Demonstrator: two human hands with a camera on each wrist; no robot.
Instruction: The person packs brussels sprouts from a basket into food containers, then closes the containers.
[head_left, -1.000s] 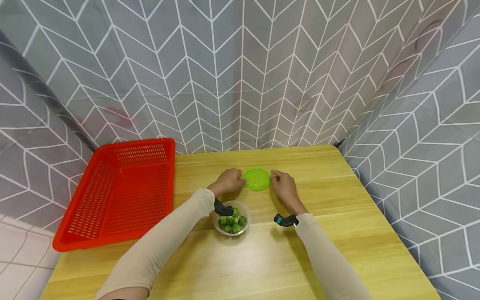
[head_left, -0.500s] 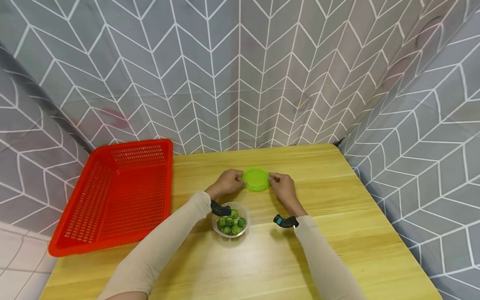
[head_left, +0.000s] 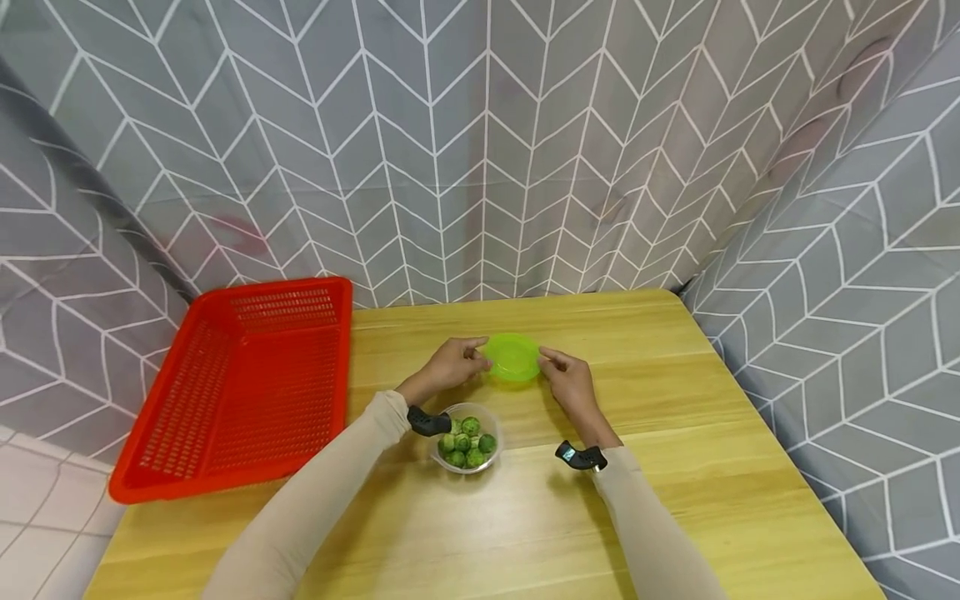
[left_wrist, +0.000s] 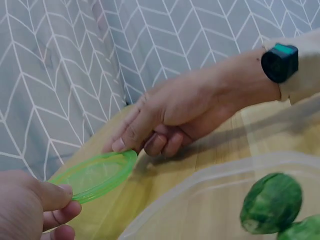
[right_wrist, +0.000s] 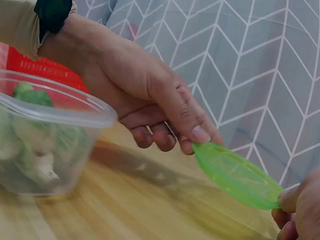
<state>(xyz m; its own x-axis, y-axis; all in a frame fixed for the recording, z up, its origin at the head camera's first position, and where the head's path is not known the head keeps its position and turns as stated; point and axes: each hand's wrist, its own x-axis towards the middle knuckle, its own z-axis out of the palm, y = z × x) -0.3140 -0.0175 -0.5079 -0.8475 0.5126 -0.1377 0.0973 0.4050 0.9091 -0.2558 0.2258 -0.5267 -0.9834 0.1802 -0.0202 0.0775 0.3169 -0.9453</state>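
Observation:
A round, translucent green lid (head_left: pixel 513 357) is held between the two hands above the wooden table. My left hand (head_left: pixel 450 364) pinches its left edge between thumb and index finger, and my right hand (head_left: pixel 572 385) pinches the opposite edge. In the right wrist view the lid (right_wrist: pixel 237 175) is tilted, with the table showing beneath it. Nearer to me, below the left wrist, stands a clear plastic bowl (right_wrist: pixel 62 116) holding several green Brussels sprouts (head_left: pixel 471 442). The left wrist's black strap partly covers the bowl in the head view.
A large red plastic basket (head_left: pixel 341 375) with slotted walls sits on the left of the table (head_left: pixel 675 467). Grey curtains (head_left: pixel 480 150) with white chevron lines hang behind the table and along its right side. White floor tiles (head_left: pixel 45 492) show at the lower left.
Both hands stay on the lid, whose tilt has shifted slightly. The left index finger looks straighter along its edge, and the left wrist has moved a little left. Bowl and basket stay put.

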